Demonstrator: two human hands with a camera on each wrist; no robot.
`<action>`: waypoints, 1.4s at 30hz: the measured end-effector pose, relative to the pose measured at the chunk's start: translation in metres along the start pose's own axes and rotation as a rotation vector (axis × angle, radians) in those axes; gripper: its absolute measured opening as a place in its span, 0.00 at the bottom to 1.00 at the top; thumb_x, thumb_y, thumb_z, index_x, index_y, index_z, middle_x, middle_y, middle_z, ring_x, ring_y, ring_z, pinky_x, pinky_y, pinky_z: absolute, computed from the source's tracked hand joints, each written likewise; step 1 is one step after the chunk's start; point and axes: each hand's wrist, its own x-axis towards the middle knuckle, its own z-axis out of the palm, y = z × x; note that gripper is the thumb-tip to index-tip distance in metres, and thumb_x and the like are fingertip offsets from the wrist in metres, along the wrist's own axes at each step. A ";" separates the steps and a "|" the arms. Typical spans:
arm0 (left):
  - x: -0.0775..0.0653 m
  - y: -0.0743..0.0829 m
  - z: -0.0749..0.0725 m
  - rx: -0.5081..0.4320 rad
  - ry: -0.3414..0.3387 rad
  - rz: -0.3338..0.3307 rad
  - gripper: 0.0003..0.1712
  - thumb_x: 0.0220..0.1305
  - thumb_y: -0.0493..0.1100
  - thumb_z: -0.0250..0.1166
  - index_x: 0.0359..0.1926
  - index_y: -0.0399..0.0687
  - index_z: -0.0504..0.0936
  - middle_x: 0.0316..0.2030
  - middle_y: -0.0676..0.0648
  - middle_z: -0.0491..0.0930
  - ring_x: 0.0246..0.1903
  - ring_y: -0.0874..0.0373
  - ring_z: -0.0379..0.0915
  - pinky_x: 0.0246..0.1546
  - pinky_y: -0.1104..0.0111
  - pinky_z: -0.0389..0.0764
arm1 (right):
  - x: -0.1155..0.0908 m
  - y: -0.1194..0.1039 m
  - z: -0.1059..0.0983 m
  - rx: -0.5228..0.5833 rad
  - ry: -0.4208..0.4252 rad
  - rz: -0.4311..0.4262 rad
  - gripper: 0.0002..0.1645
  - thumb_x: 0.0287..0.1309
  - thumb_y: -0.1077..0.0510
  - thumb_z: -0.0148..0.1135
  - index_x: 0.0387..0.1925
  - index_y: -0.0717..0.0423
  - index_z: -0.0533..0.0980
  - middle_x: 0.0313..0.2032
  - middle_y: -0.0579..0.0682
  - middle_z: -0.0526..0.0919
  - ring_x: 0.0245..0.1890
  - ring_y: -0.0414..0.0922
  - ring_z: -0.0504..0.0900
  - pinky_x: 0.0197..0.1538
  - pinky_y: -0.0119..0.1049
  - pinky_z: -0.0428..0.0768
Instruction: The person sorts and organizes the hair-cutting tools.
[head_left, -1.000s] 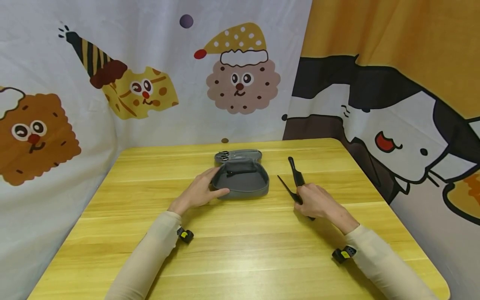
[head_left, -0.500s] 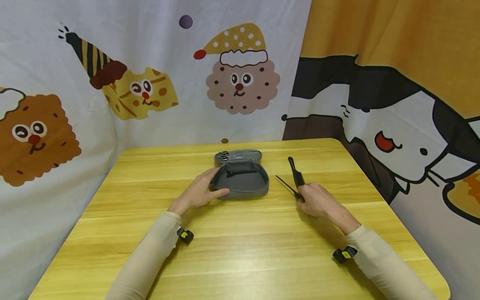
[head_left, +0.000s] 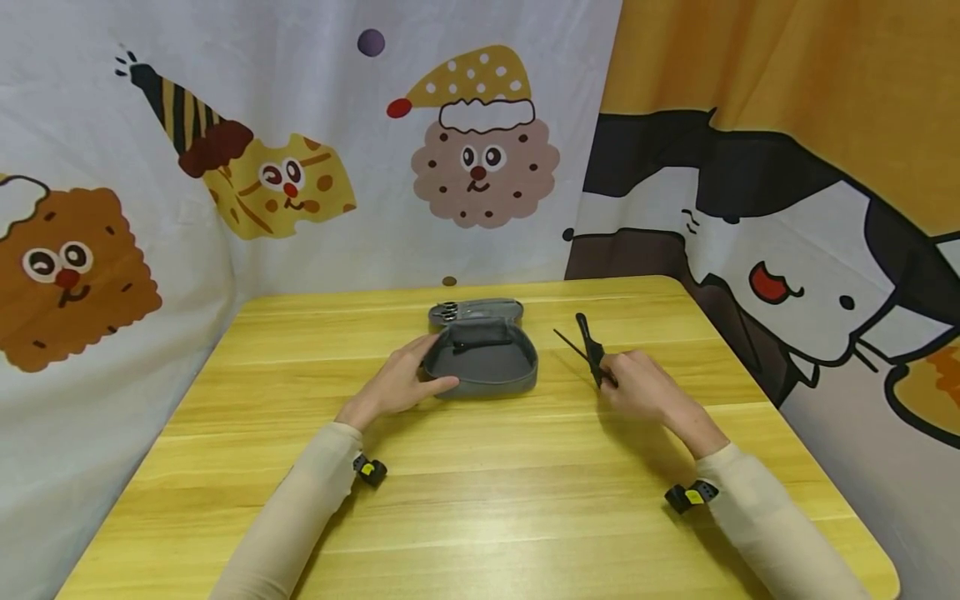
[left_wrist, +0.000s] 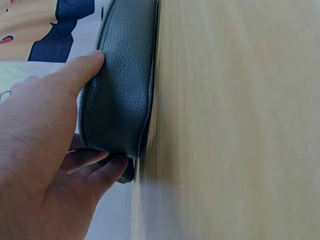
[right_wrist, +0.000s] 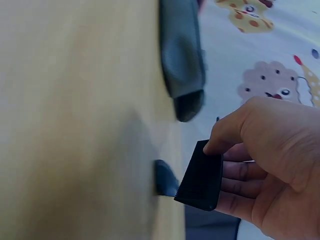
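My left hand [head_left: 397, 379] grips the left side of a grey zip case [head_left: 487, 387], open on the table. In the left wrist view the thumb lies at the zipped rim and the fingers bend along the end wall. With my right hand [head_left: 637, 383] I pinch a black tail comb [right_wrist: 200, 177] between thumb and fingers, its thin tail pointing away to the left. A second black comb [head_left: 592, 343] with a wider handle lies on the table just beyond that hand. It partly overlaps the held comb in the head view.
The case's lid [head_left: 491, 310] lies folded back, with small metal tools [head_left: 450, 312] in it. A dark slim item [head_left: 480, 343] sits inside the case at the back. Behind the wooden table [head_left: 465, 500] hangs a printed cloth [head_left: 300, 258].
My right hand has shifted slightly away from me and to the right. The tail comb has moved farther from me with it. My left hand and the case have stayed in place.
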 end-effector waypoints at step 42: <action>0.000 0.001 -0.002 0.007 -0.007 -0.005 0.58 0.76 0.70 0.71 0.91 0.47 0.59 0.88 0.35 0.61 0.88 0.34 0.58 0.86 0.35 0.66 | 0.065 -0.089 -0.037 0.162 0.242 -0.369 0.08 0.79 0.67 0.66 0.48 0.60 0.90 0.39 0.56 0.92 0.29 0.41 0.81 0.36 0.38 0.82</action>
